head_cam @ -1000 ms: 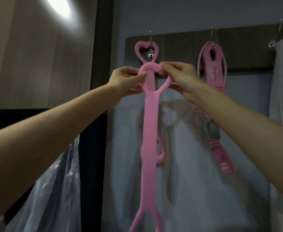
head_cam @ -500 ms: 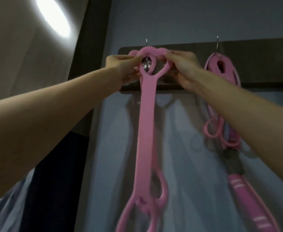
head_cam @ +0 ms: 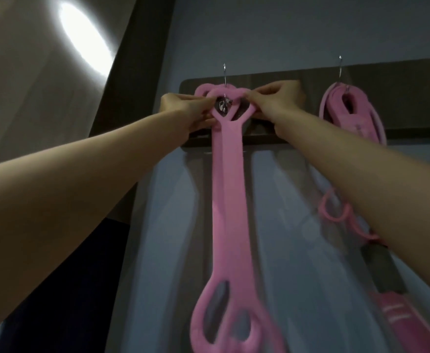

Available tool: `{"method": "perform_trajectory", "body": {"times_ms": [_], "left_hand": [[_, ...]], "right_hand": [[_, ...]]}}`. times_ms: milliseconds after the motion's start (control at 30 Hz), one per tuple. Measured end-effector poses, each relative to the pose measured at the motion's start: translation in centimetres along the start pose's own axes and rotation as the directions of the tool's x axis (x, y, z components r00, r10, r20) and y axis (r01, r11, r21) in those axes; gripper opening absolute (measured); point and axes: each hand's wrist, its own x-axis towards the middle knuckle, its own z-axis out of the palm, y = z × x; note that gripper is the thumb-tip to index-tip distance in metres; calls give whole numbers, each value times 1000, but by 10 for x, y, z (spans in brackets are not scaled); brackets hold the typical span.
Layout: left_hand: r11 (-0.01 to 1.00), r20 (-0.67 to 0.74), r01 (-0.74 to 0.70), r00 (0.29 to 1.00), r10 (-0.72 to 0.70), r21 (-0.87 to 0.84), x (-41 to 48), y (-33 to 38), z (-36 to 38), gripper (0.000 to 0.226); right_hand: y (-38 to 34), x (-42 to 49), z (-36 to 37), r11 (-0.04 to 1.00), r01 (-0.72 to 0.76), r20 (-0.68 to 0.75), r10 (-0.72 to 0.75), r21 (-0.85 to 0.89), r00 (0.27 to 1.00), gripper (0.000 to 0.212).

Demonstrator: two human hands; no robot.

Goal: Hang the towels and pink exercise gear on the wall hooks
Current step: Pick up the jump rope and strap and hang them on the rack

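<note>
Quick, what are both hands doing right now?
Left hand: closed, pinching the left side of the heart loop on the pink band.
Right hand: closed, pinching the right side of that same loop.

Left forearm point(head_cam: 81, 179), bare to the frame edge, right forearm point(head_cam: 348, 169), likewise bare, left hand point(head_cam: 183, 108) and right hand point(head_cam: 277, 100) uncovered

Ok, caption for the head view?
Left hand and right hand hold the heart-ended pink band over a wall hook, beside hung pink gear.

No text or label legible, faint marks on the hanging pink gear point(head_cam: 356, 123) too blurred to read
</note>
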Motion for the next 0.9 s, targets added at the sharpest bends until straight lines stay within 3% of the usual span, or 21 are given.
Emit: {"method": "perform_trajectory", "body": {"times_ms": [400,500,700,800,900], "left_hand": [[997,-61,-60,996,63,55,-4,-25,4,25],[991,-27,-80,996,83,106,-14,-27,0,23],[933,22,-179,983,181,312,-47,-50,-12,48],[899,88,-239,971,222,366,-70,-73,-16,55],[935,126,-197,978,166,295,-92,-89,-18,58]], "right_hand": [[8,-11,-5,969,106,-36,-117,-225,993,19],[12,-18,-7,935,152,-11,-165,-321,986,29],[23,-64,-9,905,226,83,-210,-361,974,43],[27,-102,-12,922,215,169,-168,-322,971,43],[29,-138,-18,956,108,249,-39,-272,968,39]]}}
